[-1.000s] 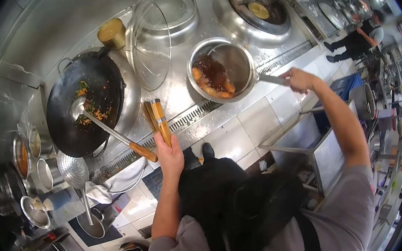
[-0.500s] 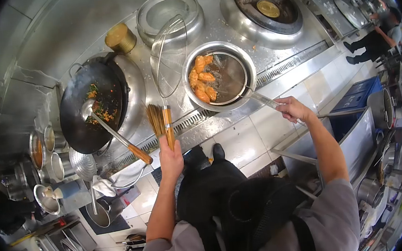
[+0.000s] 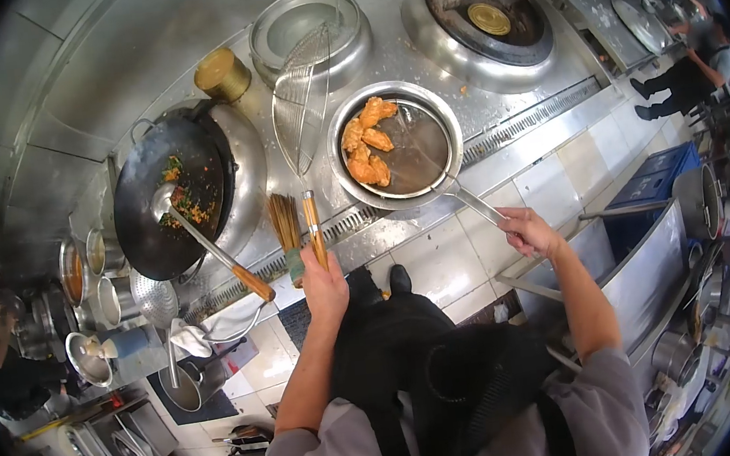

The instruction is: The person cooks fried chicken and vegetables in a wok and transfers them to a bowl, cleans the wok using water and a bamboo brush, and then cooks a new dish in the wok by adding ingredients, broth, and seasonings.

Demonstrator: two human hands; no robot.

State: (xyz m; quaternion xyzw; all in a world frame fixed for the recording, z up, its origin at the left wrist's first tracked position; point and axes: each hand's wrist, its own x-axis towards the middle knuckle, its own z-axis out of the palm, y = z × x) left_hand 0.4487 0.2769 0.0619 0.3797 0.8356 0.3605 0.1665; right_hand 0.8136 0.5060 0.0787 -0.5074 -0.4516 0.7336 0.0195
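My left hand is closed around the wooden handle of a large wire skimmer, whose mesh points away over the counter. A bamboo brush stands just left of that handle, bristles up. My right hand grips the metal handle of a round strainer over a steel pot. Several browned fried pieces, which look like chicken wings, lie in the strainer's left side above dark liquid. To the left, a steaming black wok holds chopped green and orange bits and a wood-handled ladle.
A gold tin, a lidded round pot and a burner ring stand farther back. A perforated ladle and several metal containers line the left. Another person is at far right, another at far left.
My left hand has shifted right and down with the skimmer, opening a gap from the brush. My right hand has moved left and down, and the fried pieces have moved slightly.
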